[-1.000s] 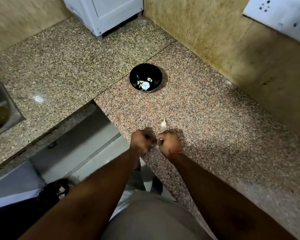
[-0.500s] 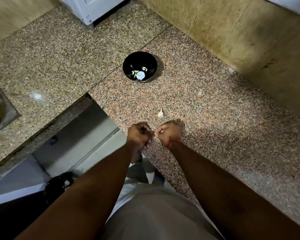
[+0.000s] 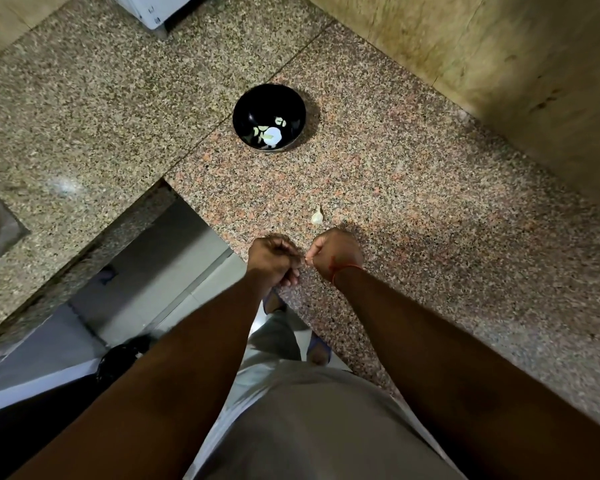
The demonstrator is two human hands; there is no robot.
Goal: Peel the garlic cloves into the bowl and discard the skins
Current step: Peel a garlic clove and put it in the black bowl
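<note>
a speckled granite counter fills the corner of a kitchen, tan wall tiles behind it. a black bowl stands on it, pale peeled garlic pieces lying in its bottom. nearer the person, one garlic clove lies loose on the stone, just beyond the hands. the left hand and right hand are both curled, knuckles close together over the counter edge, pinching something tiny between them; what it is cannot be told. a red thread circles the right wrist. a dark bin stands on the floor below.
</note>
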